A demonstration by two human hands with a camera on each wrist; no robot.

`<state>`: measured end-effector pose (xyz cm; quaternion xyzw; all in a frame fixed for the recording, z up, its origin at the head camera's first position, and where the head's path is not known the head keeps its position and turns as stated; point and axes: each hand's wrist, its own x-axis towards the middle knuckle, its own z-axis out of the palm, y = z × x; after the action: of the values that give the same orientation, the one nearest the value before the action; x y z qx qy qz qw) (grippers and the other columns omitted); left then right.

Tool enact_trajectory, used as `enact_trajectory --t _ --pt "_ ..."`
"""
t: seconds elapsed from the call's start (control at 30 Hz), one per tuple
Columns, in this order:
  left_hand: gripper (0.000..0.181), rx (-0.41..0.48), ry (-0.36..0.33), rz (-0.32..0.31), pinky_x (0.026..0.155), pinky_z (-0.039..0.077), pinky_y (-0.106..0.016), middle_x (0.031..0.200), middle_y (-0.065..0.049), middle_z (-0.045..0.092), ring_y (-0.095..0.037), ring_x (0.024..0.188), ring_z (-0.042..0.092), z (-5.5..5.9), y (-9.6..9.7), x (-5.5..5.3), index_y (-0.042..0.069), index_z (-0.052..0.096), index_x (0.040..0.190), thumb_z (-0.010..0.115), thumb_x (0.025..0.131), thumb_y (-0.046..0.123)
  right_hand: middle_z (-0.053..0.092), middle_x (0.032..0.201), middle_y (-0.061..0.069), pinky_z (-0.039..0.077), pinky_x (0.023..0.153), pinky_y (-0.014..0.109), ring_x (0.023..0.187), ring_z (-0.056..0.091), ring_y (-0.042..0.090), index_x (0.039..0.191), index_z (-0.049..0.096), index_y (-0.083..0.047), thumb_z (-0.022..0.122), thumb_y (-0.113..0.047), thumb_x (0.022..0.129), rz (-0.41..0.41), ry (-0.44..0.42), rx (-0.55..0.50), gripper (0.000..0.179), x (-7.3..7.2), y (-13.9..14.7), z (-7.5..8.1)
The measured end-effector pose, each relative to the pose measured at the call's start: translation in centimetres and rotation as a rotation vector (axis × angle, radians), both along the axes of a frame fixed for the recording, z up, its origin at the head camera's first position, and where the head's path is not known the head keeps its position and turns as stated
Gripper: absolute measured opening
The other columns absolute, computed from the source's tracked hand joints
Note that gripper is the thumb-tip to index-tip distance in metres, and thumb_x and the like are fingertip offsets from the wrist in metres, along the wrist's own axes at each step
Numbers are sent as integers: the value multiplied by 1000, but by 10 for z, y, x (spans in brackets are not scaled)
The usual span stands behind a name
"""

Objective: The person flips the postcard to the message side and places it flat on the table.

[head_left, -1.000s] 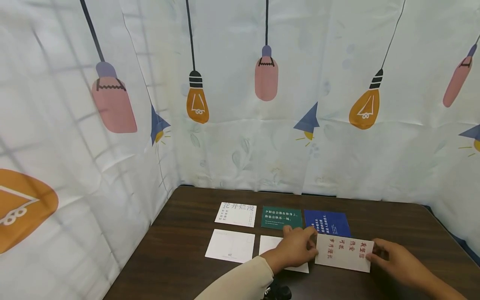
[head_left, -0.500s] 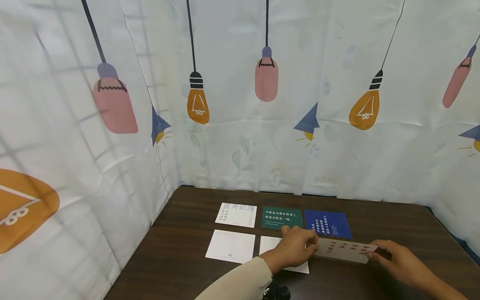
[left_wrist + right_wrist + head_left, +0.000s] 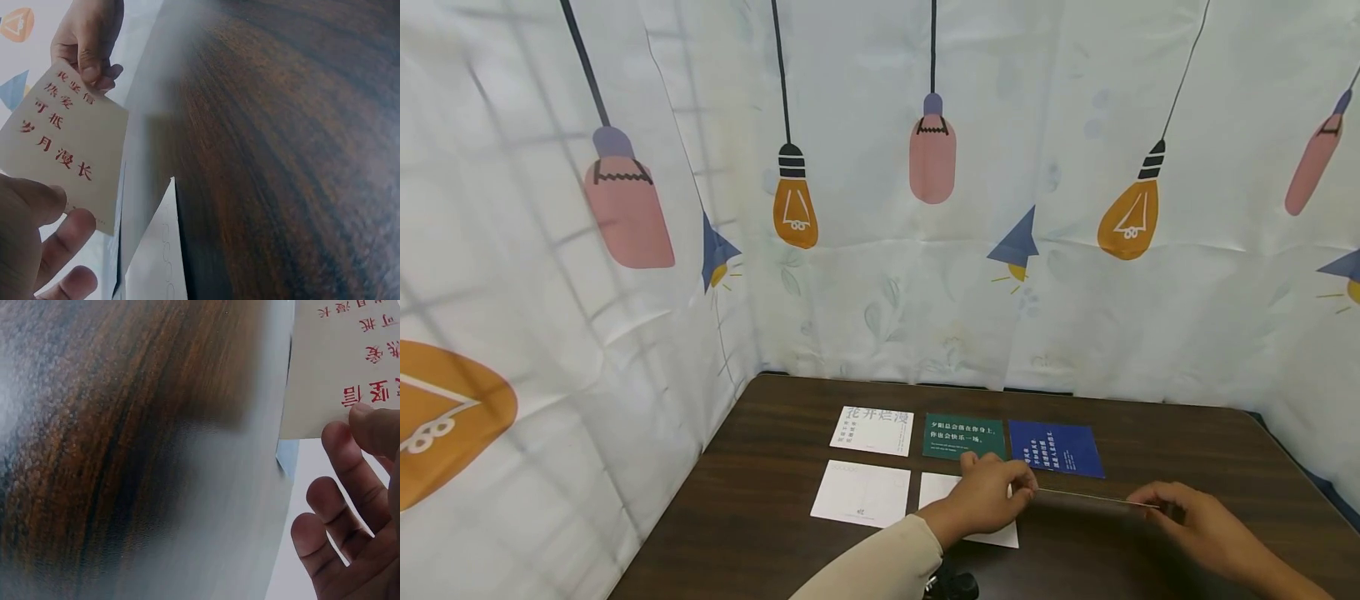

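Both hands hold a cream postcard [image 3: 81,140] with red Chinese characters, raised over the table. Seen from the head it is edge-on, a thin line between the hands. My left hand [image 3: 981,497] pinches one short end between thumb and fingers. At the opposite end, my right hand [image 3: 1195,521] pinches a corner, thumb on the printed face in the right wrist view. Beneath the left hand lies a white card [image 3: 936,488], partly covered by it. A blue card [image 3: 1063,450] with white writing lies just beyond the held postcard.
On the dark wooden table [image 3: 737,500], a green card [image 3: 964,436] and a white card with grey characters [image 3: 872,432] continue the back row. A mostly blank white postcard [image 3: 861,493] lies at front left. A patterned curtain [image 3: 880,317] hangs behind the table.
The held postcard has tilted from showing its red-printed face to lying flat, edge-on to the head view. Both hands stay nearly in place, still gripping its ends.
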<state>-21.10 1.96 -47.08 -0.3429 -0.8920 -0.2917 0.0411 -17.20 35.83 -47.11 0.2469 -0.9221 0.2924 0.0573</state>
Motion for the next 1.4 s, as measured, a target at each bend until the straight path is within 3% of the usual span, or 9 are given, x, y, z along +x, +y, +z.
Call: enact_trajectory --t 0.3,0.57,0.73,0.97,1.23,1.4 --pt "8 -4 -24 -16 85 20 -40 86 26 61 3 86 42 -1 -2 0 26 71 103 64 101 24 68 110 -12 49 63 25 92 57 -6 117 71 -14 70 1 92 31 -44 -9 29 0 2 -2" --pt "8 -16 -26 -10 85 19 -39 87 29 62 3 87 42 -4 -2 -1 28 71 103 65 100 24 68 111 -17 48 61 24 85 54 -4 113 73 -20 76 -4 91 -5 -8 10 27 1 -1 -5" --pt "9 -19 -38 -10 85 19 -39 87 29 62 3 87 42 -4 -2 -1 28 71 103 66 99 23 69 111 -15 49 64 24 93 56 -8 110 74 -25 77 -7 90 -33 31 45 27 2 -3 -7" --pt "14 -20 -46 -15 84 19 -39 90 30 65 3 86 42 -4 -2 -1 28 75 101 63 97 21 71 113 -4 52 70 26 102 56 -9 115 74 -24 70 -12 97 -59 -51 56 21 4 -1 -6" --pt "14 -47 -41 -44 82 18 -40 93 29 63 3 87 42 -6 -3 -2 30 75 104 67 98 40 70 115 -2 50 69 27 98 57 -4 116 73 -23 69 -33 100 -96 -134 81 20 5 -4 -3" --pt "19 -93 -11 -35 82 19 -40 95 29 64 3 89 42 -7 -2 -2 31 76 104 75 91 46 66 104 -15 50 70 26 91 55 -5 113 73 -22 75 -36 94 -73 -101 93 23 5 -7 -5"
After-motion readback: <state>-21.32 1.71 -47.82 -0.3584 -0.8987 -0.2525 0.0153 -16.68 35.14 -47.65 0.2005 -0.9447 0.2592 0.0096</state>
